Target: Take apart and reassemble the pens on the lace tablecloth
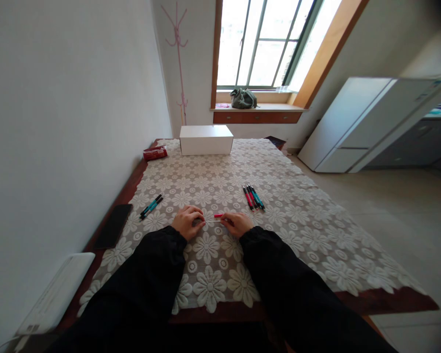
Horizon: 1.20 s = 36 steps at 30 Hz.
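Observation:
A thin whitish rod (213,221) spans the gap between my hands, just above the lace tablecloth. My left hand (187,222) is closed, thumb and fingers pinching its left end. At the other end, my right hand (237,224) pinches it with bent fingers. Right behind the rod lies a short pink-red piece (218,215), like part of a pen; its right end is partly behind my right fingers, and I cannot tell whether they touch it. Several red and teal pens (253,197) lie grouped to the right, and teal-and-black pens (151,207) to the left.
The flowered lace tablecloth (210,287) covers a dark red table. A white box (206,141) and a red packet (155,153) stand at the far end. Along the left edge are a dark phone (113,226) and a white device (57,289) with a cable, beside the wall.

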Available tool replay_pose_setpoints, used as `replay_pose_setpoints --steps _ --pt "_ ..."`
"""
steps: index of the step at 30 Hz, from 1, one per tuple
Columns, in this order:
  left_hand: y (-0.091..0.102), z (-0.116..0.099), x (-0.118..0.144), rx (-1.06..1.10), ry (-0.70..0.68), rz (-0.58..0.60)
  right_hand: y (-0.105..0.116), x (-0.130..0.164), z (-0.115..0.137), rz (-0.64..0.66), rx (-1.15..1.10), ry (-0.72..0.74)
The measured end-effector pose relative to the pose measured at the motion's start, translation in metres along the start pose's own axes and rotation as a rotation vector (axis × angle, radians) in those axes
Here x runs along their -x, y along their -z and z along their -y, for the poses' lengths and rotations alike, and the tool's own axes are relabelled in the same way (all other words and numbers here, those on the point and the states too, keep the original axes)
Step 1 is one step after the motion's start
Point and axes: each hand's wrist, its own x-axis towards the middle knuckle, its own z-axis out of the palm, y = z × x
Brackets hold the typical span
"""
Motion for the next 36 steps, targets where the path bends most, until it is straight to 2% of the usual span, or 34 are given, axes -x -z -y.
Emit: replay_pose_setpoints --steps 14,36 --pt "0.0017 -0.0004 -0.0003 0.003 0.017 0.041 0.0007 -0.0006 -0.0015 0.021 0.023 -0.008" --pt "0.0029 -0.0006 -0.0008 0.033 0.026 0.027 0.0009 -0.0018 -0.0046 0.033 0.009 -0.081"
